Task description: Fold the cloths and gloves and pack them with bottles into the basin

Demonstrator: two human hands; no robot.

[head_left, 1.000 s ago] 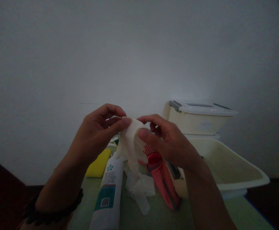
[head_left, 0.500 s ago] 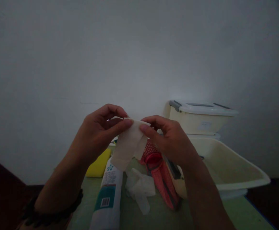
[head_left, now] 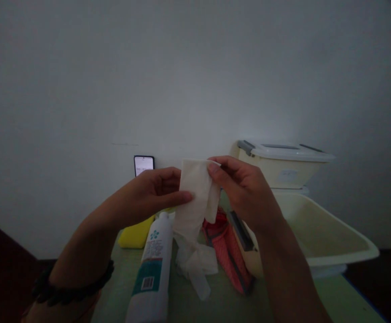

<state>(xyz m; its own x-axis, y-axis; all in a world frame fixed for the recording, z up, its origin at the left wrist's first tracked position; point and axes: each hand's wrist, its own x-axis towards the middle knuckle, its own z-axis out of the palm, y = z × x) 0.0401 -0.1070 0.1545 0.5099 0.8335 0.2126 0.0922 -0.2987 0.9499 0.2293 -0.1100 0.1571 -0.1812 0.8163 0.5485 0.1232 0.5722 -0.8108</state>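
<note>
Tub (head_left: pixel 330 229) open; box (head_left: pixel 269 172) lidded; glove (head_left: pixel 193 186) held

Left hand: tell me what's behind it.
Behind the left hand, the upper part of a smartphone shows in front of the wall, and part of a yellow block below. The hand hides the smartphone's lower end, so its support cannot be seen.

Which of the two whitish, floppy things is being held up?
The upper piece, held by the left hand and right hand; the lower, crumpled piece lies on the green tabletop beside the bottle.
</note>
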